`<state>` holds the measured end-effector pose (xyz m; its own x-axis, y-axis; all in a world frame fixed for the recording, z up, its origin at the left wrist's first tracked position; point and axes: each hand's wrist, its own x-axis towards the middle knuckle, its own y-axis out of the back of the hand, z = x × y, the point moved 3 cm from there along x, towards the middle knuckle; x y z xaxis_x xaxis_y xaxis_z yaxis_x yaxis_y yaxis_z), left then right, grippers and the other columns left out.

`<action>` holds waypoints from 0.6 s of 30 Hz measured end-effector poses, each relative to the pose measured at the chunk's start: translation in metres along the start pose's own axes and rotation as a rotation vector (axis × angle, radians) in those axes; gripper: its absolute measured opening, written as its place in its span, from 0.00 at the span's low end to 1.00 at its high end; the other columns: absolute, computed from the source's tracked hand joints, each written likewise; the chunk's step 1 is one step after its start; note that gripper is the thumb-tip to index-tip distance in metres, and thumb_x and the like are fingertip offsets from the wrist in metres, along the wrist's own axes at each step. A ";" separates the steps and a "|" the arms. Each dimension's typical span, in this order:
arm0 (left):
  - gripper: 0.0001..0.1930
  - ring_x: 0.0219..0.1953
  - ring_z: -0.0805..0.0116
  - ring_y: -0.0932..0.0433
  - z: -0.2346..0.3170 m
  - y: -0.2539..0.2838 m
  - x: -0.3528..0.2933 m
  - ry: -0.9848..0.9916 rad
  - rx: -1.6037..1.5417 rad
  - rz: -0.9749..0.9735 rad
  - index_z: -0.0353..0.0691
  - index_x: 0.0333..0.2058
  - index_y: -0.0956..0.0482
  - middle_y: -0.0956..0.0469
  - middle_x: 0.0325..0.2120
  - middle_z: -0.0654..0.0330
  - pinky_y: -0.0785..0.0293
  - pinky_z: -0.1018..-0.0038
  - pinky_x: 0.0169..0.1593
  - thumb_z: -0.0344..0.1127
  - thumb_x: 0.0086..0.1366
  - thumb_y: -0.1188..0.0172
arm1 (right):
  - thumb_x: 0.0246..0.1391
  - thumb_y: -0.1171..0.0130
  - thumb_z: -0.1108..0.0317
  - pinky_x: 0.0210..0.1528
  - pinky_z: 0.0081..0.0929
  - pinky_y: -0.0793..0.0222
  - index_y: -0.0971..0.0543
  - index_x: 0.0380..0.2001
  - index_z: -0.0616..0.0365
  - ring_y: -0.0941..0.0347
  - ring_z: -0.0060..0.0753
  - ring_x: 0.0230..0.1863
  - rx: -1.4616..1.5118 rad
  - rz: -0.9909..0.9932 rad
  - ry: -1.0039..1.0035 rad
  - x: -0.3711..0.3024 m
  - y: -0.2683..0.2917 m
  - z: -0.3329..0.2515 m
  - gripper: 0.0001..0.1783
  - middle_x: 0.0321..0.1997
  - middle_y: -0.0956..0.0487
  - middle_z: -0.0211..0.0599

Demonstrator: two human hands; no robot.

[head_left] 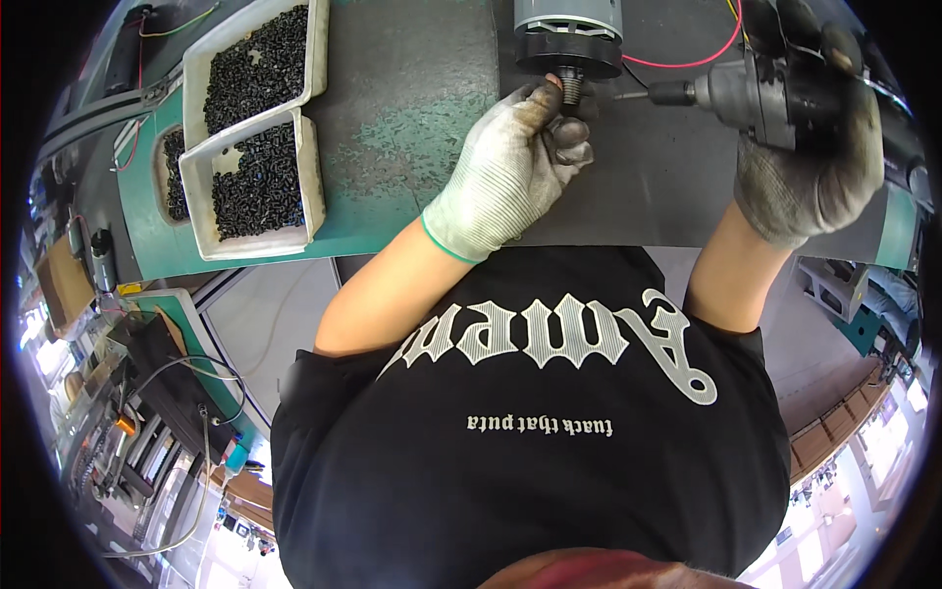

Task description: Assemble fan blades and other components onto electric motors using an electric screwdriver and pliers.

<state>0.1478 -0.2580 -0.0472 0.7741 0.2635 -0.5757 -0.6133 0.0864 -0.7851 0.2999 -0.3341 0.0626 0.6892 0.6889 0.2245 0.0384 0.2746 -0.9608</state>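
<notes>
In the head view, the motor [568, 18] stands at the top centre of the frame, cut off by the upper edge, its threaded shaft [570, 90] pointing down. The left hand [515, 152], gloved, has its grip nearly closed, thumb and fingers curled in at the shaft; whether they pinch a small part I cannot tell. At upper right the gloved right hand [810, 182] has its grip wrapped around a power screwdriver [765, 98], the bit [631, 95] aimed left, near the left fingertips but apart from them. A bit coming in off line could slip off the shaft and jab those fingers. The red wire [687, 64] loops just above the tool and might snag. At upper left, trays [316, 182] of small black parts [257, 187] sit on the bench [422, 108].
</notes>
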 end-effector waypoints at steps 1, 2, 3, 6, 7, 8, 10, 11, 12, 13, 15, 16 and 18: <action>0.13 0.24 0.77 0.36 0.000 0.000 -0.002 0.055 0.020 -0.044 0.36 0.45 0.30 0.29 0.29 0.63 0.36 0.77 0.32 0.40 0.73 0.55 | 0.43 0.37 0.59 0.44 0.33 0.32 0.20 0.41 0.58 0.28 0.39 0.40 0.041 0.019 0.004 0.002 0.002 0.001 0.21 0.38 0.30 0.40; 0.13 0.24 0.77 0.36 0.002 0.004 0.000 0.060 0.019 -0.038 0.36 0.45 0.30 0.29 0.29 0.63 0.36 0.77 0.32 0.40 0.73 0.55 | 0.43 0.37 0.58 0.44 0.34 0.31 0.20 0.42 0.58 0.27 0.40 0.40 0.082 0.039 0.009 0.004 0.004 0.002 0.22 0.39 0.30 0.41; 0.13 0.25 0.77 0.36 0.001 0.006 0.003 0.104 -0.067 -0.137 0.36 0.45 0.29 0.28 0.30 0.63 0.35 0.77 0.33 0.39 0.72 0.53 | 0.43 0.37 0.57 0.44 0.34 0.30 0.19 0.43 0.58 0.27 0.41 0.40 0.124 0.060 0.009 0.007 0.008 0.004 0.23 0.39 0.29 0.43; 0.12 0.26 0.77 0.37 -0.001 0.009 0.007 0.188 -0.250 -0.329 0.36 0.45 0.28 0.27 0.34 0.63 0.33 0.78 0.34 0.38 0.71 0.51 | 0.45 0.39 0.59 0.46 0.37 0.31 0.21 0.43 0.60 0.27 0.43 0.42 -0.085 0.042 0.009 0.007 0.011 -0.006 0.23 0.41 0.29 0.45; 0.12 0.26 0.77 0.37 -0.001 0.011 0.007 0.138 -0.213 -0.307 0.36 0.45 0.29 0.27 0.34 0.63 0.34 0.78 0.34 0.38 0.71 0.51 | 0.45 0.39 0.60 0.47 0.39 0.31 0.22 0.44 0.61 0.27 0.44 0.43 -0.192 0.027 0.008 0.007 0.012 -0.009 0.23 0.41 0.28 0.46; 0.11 0.26 0.78 0.37 -0.003 0.012 0.007 0.092 -0.178 -0.286 0.36 0.46 0.29 0.27 0.34 0.64 0.34 0.79 0.33 0.37 0.71 0.50 | 0.46 0.40 0.60 0.48 0.41 0.32 0.23 0.44 0.62 0.27 0.46 0.44 -0.300 0.013 0.007 0.007 0.013 -0.013 0.23 0.42 0.28 0.47; 0.11 0.26 0.78 0.37 -0.003 0.010 0.005 0.048 -0.150 -0.257 0.36 0.46 0.30 0.27 0.35 0.64 0.35 0.79 0.33 0.36 0.71 0.50 | 0.47 0.41 0.62 0.50 0.45 0.32 0.25 0.44 0.64 0.27 0.48 0.46 -0.517 -0.017 0.000 0.006 0.015 -0.021 0.22 0.43 0.27 0.49; 0.11 0.27 0.78 0.36 -0.001 0.010 0.004 -0.015 -0.014 -0.209 0.36 0.46 0.30 0.27 0.35 0.64 0.34 0.79 0.34 0.35 0.71 0.50 | 0.48 0.41 0.63 0.51 0.46 0.33 0.26 0.45 0.66 0.28 0.49 0.46 -0.625 -0.034 -0.005 0.006 0.016 -0.024 0.22 0.44 0.26 0.50; 0.10 0.27 0.78 0.34 0.002 0.008 0.003 -0.076 0.122 -0.160 0.36 0.46 0.30 0.27 0.35 0.64 0.33 0.79 0.34 0.35 0.70 0.49 | 0.49 0.42 0.63 0.52 0.48 0.33 0.27 0.45 0.67 0.28 0.51 0.47 -0.733 -0.052 -0.012 0.005 0.016 -0.028 0.22 0.44 0.26 0.51; 0.10 0.28 0.78 0.33 0.005 0.006 0.001 -0.134 0.260 -0.112 0.36 0.46 0.30 0.27 0.36 0.64 0.32 0.80 0.35 0.34 0.70 0.49 | 0.49 0.42 0.64 0.53 0.50 0.33 0.28 0.45 0.68 0.28 0.52 0.48 -0.840 -0.071 -0.017 0.004 0.016 -0.030 0.22 0.45 0.25 0.52; 0.10 0.30 0.77 0.31 0.006 -0.001 -0.003 -0.131 0.272 -0.083 0.36 0.45 0.30 0.27 0.36 0.64 0.31 0.79 0.36 0.34 0.70 0.48 | 0.51 0.43 0.66 0.55 0.54 0.34 0.30 0.46 0.70 0.28 0.54 0.50 -1.055 -0.113 -0.028 0.002 0.015 -0.034 0.22 0.46 0.24 0.54; 0.10 0.31 0.77 0.29 0.007 -0.004 -0.004 -0.132 0.288 -0.059 0.36 0.45 0.30 0.27 0.36 0.64 0.30 0.79 0.37 0.33 0.69 0.48 | 0.51 0.44 0.66 0.56 0.55 0.34 0.31 0.46 0.71 0.28 0.55 0.51 -1.161 -0.135 -0.035 0.001 0.014 -0.035 0.22 0.47 0.24 0.55; 0.09 0.32 0.76 0.28 0.007 -0.003 -0.004 -0.132 0.302 -0.035 0.36 0.44 0.30 0.26 0.36 0.64 0.29 0.78 0.38 0.33 0.69 0.47 | 0.52 0.44 0.67 0.55 0.55 0.34 0.31 0.47 0.71 0.28 0.56 0.50 -1.163 -0.124 -0.022 -0.001 0.017 -0.029 0.22 0.47 0.24 0.56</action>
<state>0.1454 -0.2527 -0.0413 0.7806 0.3761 -0.4992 -0.6207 0.3733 -0.6895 0.3209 -0.3495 0.0412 0.6217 0.7153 0.3192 0.7518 -0.4306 -0.4995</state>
